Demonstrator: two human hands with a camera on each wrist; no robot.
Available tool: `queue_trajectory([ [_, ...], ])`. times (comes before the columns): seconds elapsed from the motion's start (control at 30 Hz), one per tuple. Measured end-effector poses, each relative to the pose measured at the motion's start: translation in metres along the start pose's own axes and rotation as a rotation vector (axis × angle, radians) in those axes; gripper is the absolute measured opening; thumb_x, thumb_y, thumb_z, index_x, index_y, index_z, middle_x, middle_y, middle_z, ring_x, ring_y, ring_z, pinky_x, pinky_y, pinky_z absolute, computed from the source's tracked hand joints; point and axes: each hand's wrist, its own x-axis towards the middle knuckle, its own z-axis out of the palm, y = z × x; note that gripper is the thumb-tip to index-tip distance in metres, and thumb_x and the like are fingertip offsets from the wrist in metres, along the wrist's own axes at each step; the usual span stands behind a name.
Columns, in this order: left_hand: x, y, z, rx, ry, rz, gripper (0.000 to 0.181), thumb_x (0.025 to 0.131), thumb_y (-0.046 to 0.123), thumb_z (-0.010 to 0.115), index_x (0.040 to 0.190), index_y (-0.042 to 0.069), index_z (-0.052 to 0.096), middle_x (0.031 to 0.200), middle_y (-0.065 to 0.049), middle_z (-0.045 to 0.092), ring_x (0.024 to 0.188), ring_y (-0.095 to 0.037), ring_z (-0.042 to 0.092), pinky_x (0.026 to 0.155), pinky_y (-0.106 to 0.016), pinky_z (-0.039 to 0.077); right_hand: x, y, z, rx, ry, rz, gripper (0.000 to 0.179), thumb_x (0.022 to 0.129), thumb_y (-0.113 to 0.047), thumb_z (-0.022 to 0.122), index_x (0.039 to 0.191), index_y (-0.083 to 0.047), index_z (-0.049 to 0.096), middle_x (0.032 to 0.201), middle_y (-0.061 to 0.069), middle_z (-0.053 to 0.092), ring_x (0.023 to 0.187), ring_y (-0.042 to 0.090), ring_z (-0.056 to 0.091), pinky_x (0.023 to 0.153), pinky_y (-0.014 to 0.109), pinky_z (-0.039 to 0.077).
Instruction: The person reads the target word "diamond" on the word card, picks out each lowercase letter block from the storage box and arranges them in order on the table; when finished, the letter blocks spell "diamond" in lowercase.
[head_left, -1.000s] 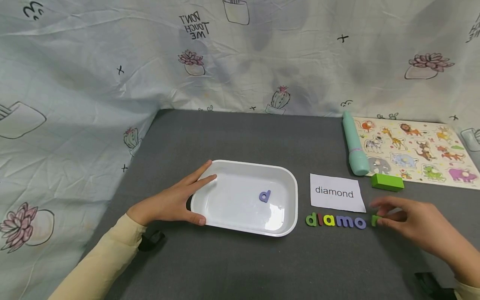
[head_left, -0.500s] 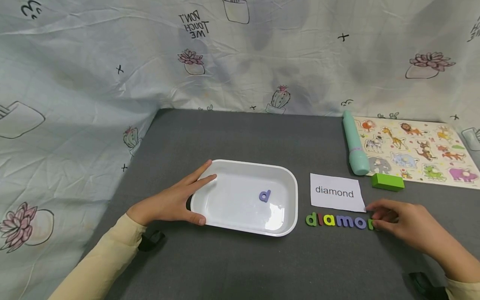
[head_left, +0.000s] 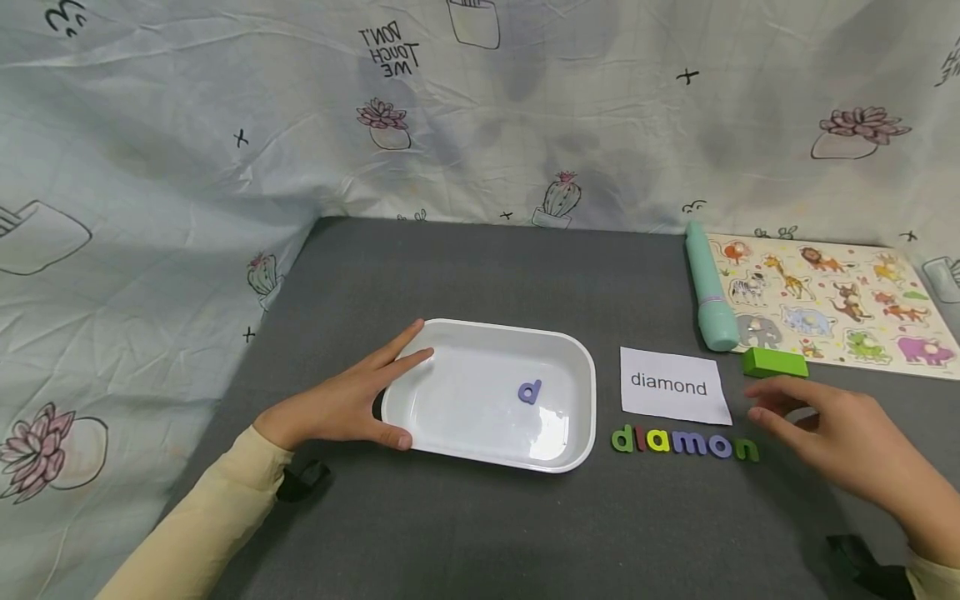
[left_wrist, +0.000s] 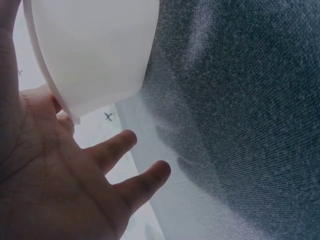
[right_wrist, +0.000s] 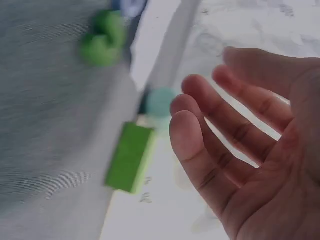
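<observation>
My left hand (head_left: pixel 341 406) grips the left end of a white tray (head_left: pixel 487 329), thumb at the near rim and fingers over the far-left corner. In the left wrist view, two fingers (left_wrist: pixel 145 185) stick out free below the tray wall (left_wrist: pixel 100 55). A purple letter d (head_left: pixel 529 392) lies inside the tray. My right hand (head_left: pixel 840 437) hovers holding nothing, fingers loosely bent, just right of a green letter n (head_left: pixel 746 450). That n ends a row of colored letters (head_left: pixel 657 441) reading "diamon", under a white card (head_left: pixel 672 400) printed "diamond".
A green block (head_left: pixel 775 363) lies beyond my right hand, by the near edge of an animal picture board (head_left: pixel 862 333). A mint-green tube-shaped object (head_left: pixel 708 292) lies along the board's left edge. Patterned cloth (head_left: pixel 480 125) hangs behind the grey tabletop (head_left: pixel 480 267).
My right hand slid the green n leftward against the o, then let go and drew back to the right. My left hand and the tray stayed in place.
</observation>
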Motion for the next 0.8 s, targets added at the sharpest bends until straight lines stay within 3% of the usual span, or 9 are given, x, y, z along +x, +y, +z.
queue_trajectory([
  [0.2, 0.000, 0.000, 0.000, -0.005, 0.000, 0.002, 0.111, 0.079, 0.051, 0.086, 0.163, 0.015, 0.023, 0.170, 0.003, -0.011, 0.153, -0.029, 0.011, 0.110, -0.061, 0.030, 0.006, -0.030, -0.016, 0.004, 0.078, -0.091, 0.028, 0.086, -0.018, 0.084, 0.112, -0.015, 0.074, 0.106, 0.005, 0.072, 0.082, 0.024, 0.069, 0.065, 0.035, 0.057],
  [0.37, 0.000, 0.001, -0.001, -0.003, 0.001, 0.002, 0.110, 0.079, 0.050, 0.086, 0.163, 0.016, 0.024, 0.170, 0.003, -0.011, 0.153, -0.030, 0.012, 0.111, -0.060, 0.029, 0.017, -0.062, -0.017, 0.078, 0.097, -0.281, 0.048, 0.079, -0.017, 0.090, 0.122, -0.026, 0.069, 0.122, -0.003, 0.067, 0.097, 0.014, 0.065, 0.077, 0.020, 0.052],
  [0.47, 0.000, 0.001, -0.001, -0.002, 0.001, 0.002, 0.110, 0.079, 0.050, 0.086, 0.163, 0.016, 0.024, 0.170, 0.003, -0.011, 0.153, -0.029, 0.011, 0.111, -0.059, 0.029, 0.027, -0.082, -0.010, 0.142, 0.072, -0.399, 0.058, 0.076, -0.014, 0.092, 0.127, -0.026, 0.067, 0.126, -0.007, 0.066, 0.103, 0.006, 0.062, 0.083, 0.013, 0.048],
  [0.67, 0.000, 0.001, -0.001, -0.002, 0.000, 0.004, 0.110, 0.079, 0.051, 0.085, 0.164, 0.017, 0.023, 0.170, 0.004, -0.011, 0.154, -0.029, 0.010, 0.111, -0.059, 0.029, 0.048, -0.118, 0.011, 0.233, -0.038, -0.541, 0.060, 0.076, -0.017, 0.092, 0.130, -0.021, 0.067, 0.133, -0.006, 0.064, 0.117, 0.013, 0.062, 0.085, 0.034, 0.056],
  [0.8, -0.001, 0.002, -0.001, -0.006, 0.002, 0.005, 0.111, 0.079, 0.052, 0.085, 0.163, 0.016, 0.023, 0.170, 0.003, -0.011, 0.154, -0.029, 0.010, 0.111, -0.059, 0.029, 0.061, -0.141, 0.027, 0.219, -0.121, -0.565, 0.055, 0.076, -0.024, 0.092, 0.127, -0.022, 0.070, 0.135, -0.004, 0.064, 0.121, 0.016, 0.061, 0.089, 0.042, 0.054],
])
